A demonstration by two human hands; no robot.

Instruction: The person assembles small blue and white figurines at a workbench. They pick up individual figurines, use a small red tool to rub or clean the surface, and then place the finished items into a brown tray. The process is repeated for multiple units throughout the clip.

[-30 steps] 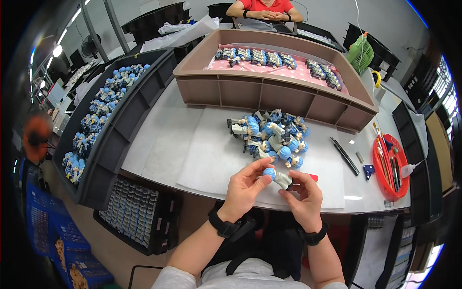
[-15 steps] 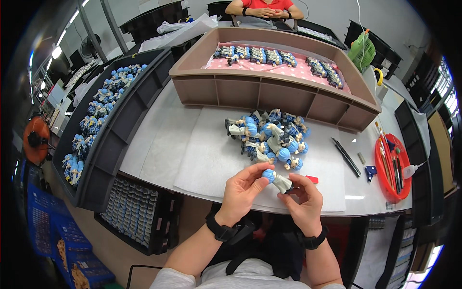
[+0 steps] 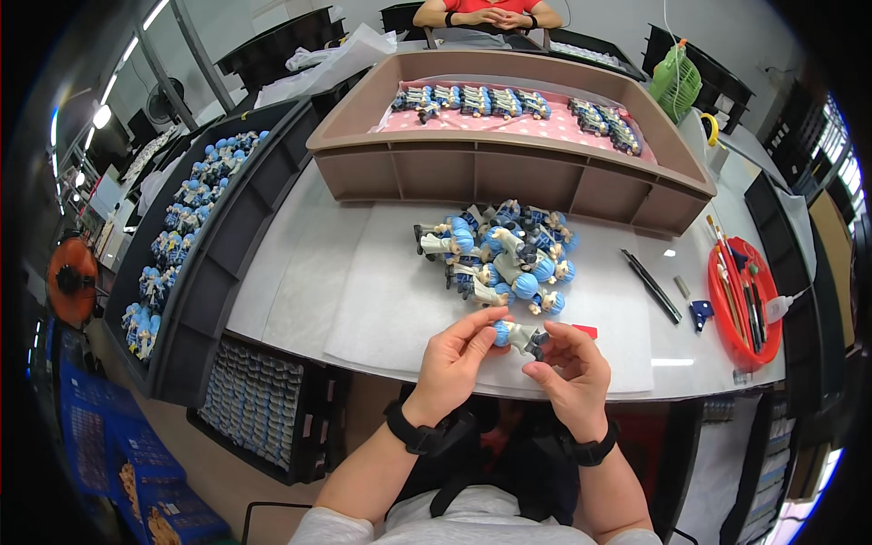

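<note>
A small figurine (image 3: 524,336) with blue hair, a pale cream cape and dark boots lies nearly level between my hands, above the table's front edge. My left hand (image 3: 452,361) pinches its head between thumb and fingers. At the boot end, my right hand (image 3: 577,374) curls its fingers round the feet; its exact contact is partly hidden. Just beyond my hands is a loose pile of similar figurines (image 3: 520,254) on a white sheet (image 3: 381,313). A small red piece (image 3: 586,331) shows behind my right fingers.
A brown tray (image 3: 472,173) with rows of figurines on pink dotted cloth stands behind the pile. Left is a dark crate (image 3: 213,263) of figurines. A black pen (image 3: 650,286) and a red basket (image 3: 743,350) with brushes lie right. Across the table, a person's hands (image 3: 490,16) rest together.
The figurine has turned from a slant to nearly level, and its boots now show more. My right thumb has shifted slightly away from it. The view has shifted slightly.
</note>
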